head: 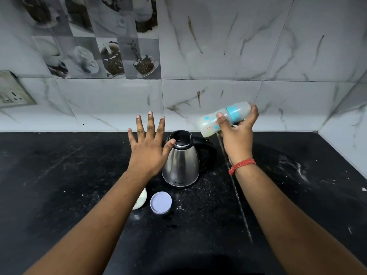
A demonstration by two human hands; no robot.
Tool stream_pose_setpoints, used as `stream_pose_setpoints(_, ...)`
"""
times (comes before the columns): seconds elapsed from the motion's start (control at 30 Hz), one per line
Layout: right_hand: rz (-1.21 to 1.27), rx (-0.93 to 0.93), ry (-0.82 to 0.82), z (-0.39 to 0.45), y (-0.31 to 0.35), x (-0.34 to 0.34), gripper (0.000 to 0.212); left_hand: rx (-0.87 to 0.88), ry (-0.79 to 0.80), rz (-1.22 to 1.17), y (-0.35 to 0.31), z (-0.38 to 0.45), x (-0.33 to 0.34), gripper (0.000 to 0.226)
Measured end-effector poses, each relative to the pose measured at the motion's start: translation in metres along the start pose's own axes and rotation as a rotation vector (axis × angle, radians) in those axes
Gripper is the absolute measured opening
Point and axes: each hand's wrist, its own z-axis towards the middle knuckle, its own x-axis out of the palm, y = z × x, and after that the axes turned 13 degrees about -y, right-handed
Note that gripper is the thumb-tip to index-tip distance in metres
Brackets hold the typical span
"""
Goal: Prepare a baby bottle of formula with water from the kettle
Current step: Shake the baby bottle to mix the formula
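Note:
My right hand (pixel 238 132) grips a capped baby bottle (pixel 210 124) with a blue ring and milky liquid inside; the bottle lies almost sideways in the air, blurred, above and right of the kettle. A steel electric kettle (pixel 181 161) with a black lid and handle stands on the black counter (pixel 59 175). My left hand (pixel 148 147) hovers flat with its fingers spread just left of the kettle, the thumb in front of its lid. It holds nothing.
A round pale lid (pixel 160 202) lies on the counter in front of the kettle. A white container (pixel 141 199) is partly hidden under my left forearm. White powder (pixel 297 169) is scattered at the right. A wall socket (pixel 12 92) sits at the left on the tiled wall.

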Motion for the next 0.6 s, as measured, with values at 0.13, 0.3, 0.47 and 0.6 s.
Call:
stream_pose_setpoints(0.13,-0.060,-0.021,0.066,-0.002,-0.001,0.001,0.080,0.015,-0.006,0.003,0.001,-0.001,-0.002,0.085)
stream_pose_setpoints(0.3,-0.134,-0.059,0.134,0.000,0.005,0.000,0.083,0.019,0.002,0.011,0.001,-0.001,-0.002,0.082)
stream_pose_setpoints(0.47,-0.097,-0.040,0.113,0.008,0.009,-0.002,0.083,0.016,0.008,0.006,-0.001,0.001,-0.002,0.083)
stream_pose_setpoints(0.6,-0.038,-0.005,0.031,0.007,0.005,0.000,0.085,0.024,0.017,0.010,-0.003,0.004,-0.002,0.083)
